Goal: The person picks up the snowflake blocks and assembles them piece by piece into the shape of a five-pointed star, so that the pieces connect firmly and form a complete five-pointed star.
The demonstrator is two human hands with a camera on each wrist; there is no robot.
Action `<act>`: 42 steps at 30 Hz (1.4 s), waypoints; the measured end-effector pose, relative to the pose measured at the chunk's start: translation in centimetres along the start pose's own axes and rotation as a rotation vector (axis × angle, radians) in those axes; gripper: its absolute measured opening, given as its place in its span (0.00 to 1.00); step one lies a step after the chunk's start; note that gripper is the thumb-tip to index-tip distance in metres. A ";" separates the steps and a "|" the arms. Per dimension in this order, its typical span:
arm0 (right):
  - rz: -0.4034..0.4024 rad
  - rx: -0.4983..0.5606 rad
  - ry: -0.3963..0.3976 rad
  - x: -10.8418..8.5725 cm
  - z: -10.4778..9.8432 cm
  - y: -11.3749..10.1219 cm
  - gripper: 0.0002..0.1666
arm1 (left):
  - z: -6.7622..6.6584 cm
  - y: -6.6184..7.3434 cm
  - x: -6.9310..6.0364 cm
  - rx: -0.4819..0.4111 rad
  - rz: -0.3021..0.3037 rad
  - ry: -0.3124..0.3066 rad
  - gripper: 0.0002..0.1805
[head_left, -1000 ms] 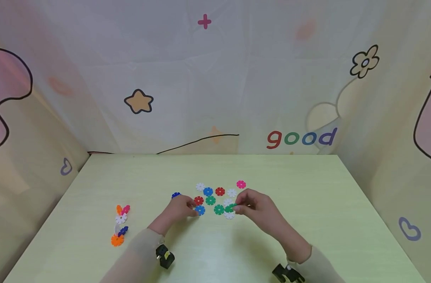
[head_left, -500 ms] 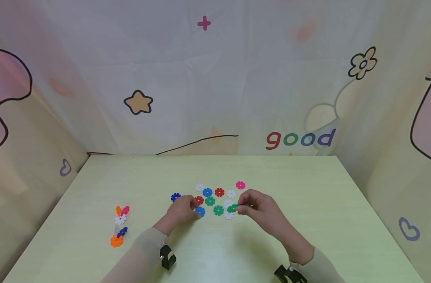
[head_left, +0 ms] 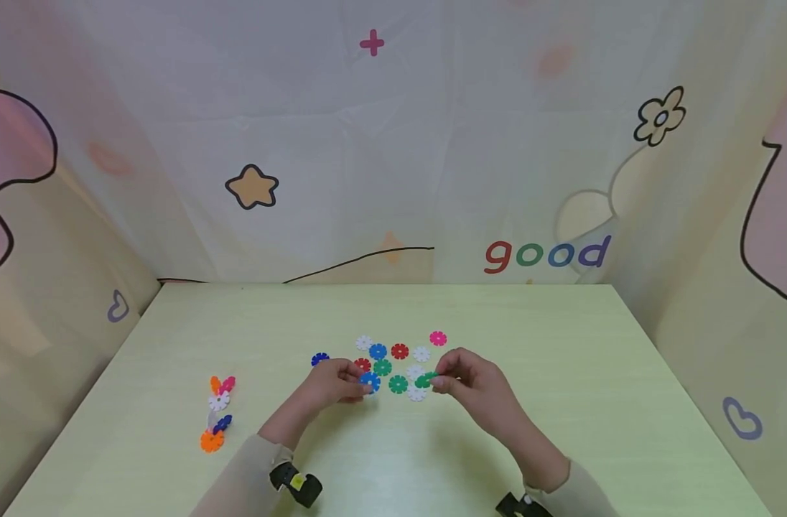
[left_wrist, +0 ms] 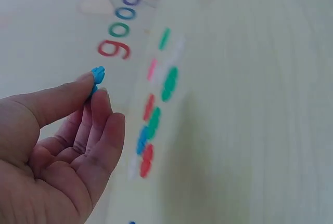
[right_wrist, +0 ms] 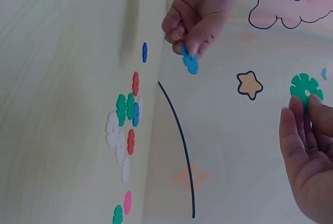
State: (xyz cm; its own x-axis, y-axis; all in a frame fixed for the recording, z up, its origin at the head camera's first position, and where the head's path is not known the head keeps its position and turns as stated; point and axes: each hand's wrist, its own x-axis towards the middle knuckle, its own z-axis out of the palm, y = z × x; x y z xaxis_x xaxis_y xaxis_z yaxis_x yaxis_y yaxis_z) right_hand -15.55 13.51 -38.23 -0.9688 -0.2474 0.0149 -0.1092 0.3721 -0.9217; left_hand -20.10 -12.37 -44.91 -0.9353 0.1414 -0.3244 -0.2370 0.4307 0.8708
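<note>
Between thumb and fingertips, my left hand (head_left: pixel 334 382) pinches a light blue snowflake disc (head_left: pixel 370 382), seen edge-on in the left wrist view. My right hand (head_left: pixel 476 386) pinches a green snowflake disc (right_wrist: pixel 306 84) by its rim, with its notched face showing in the right wrist view. Both discs are held up off the table and stand apart. Around and behind them lie loose discs, among them a red disc (head_left: pixel 400 351), a green disc (head_left: pixel 398 384), a pink disc (head_left: pixel 438 338) and several white ones.
At the left of the table (head_left: pixel 529 316) lies a joined cluster of discs, with an orange disc (head_left: pixel 212 441) at its near end. A dark blue disc (head_left: pixel 319 358) lies just beyond my left hand. Patterned curtains (head_left: pixel 329 143) enclose the back and sides.
My left hand has picked up the light blue disc, which lay on the table under its fingertips. My right hand stays nearly in place with the green disc.
</note>
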 end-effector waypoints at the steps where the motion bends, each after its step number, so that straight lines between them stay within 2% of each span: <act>1: 0.004 0.012 0.009 -0.1 0.1 0.0 0.06 | 0.0 0.3 -0.4 -0.025 0.003 -0.008 0.13; 13: 0.019 0.150 0.111 -1.3 2.1 -0.3 0.06 | -0.4 3.6 -4.7 -0.180 0.084 -0.050 0.15; 20: -0.021 0.237 0.177 -1.7 3.6 -0.5 0.06 | -0.4 4.6 -6.6 -0.220 0.171 -0.127 0.17; 23: -0.033 0.249 0.192 -1.8 4.1 -0.6 0.06 | -0.2 4.8 -6.9 -0.248 0.185 -0.142 0.17; 32: -0.050 0.233 0.226 -1.8 4.9 -0.4 0.05 | 0.2 5.3 -7.1 -0.360 0.168 -0.152 0.12; 42: -0.149 0.156 0.308 -1.5 5.6 -0.1 0.05 | 0.8 5.5 -7.3 -0.426 0.157 -0.142 0.10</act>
State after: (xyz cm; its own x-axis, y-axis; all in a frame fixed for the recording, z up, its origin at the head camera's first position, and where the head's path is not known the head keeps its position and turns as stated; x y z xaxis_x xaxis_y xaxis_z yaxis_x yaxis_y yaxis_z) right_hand -12.84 8.88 -40.31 -0.9689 0.0005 0.2475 -0.2421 0.2057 -0.9482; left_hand -14.37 -10.34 -38.02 -0.9302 0.3092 -0.1979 -0.2097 -0.0051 0.9777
